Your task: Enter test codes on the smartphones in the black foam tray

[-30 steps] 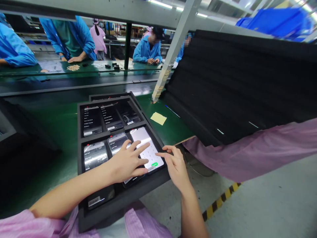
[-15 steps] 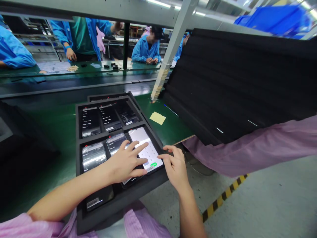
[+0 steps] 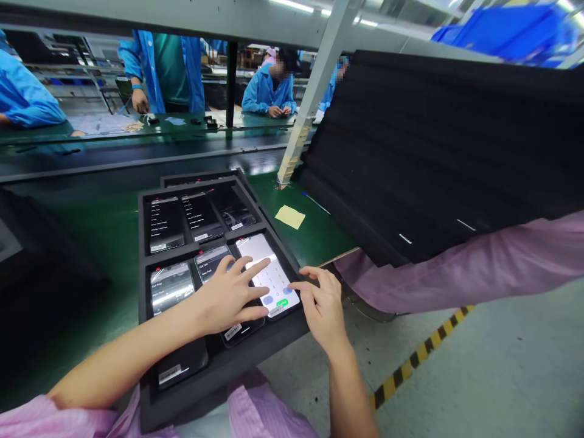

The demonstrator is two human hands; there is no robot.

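A black foam tray (image 3: 145, 365) holds several smartphones in two rows. The front right smartphone (image 3: 254, 244) has a bright screen with a dial keypad and a green button. Over it and the middle front smartphone (image 3: 210, 261) my left hand (image 3: 223, 301) is spread, its fingers apart, holding nothing. My right hand (image 3: 322, 304) is at the tray's right edge, index finger stretched to the keypad's right side; it holds nothing. A smartphone with a dark menu (image 3: 171, 283) lies at front left, partly covered by my left forearm. Behind are smartphones with menu text (image 3: 166, 222).
A yellow paper note (image 3: 290, 217) and a blue pen (image 3: 316, 202) lie on the green bench (image 3: 255, 182). Black cloth (image 3: 433, 152) hangs at right, with a pink sleeve (image 3: 456, 267) below it. A slanted post (image 3: 314, 91) stands ahead. People in blue work across the bench.
Blue highlights now show on two keypad keys near my fingertips. My hands have barely moved. Across the bench, the standing person in blue has shifted right and lowered a raised arm.
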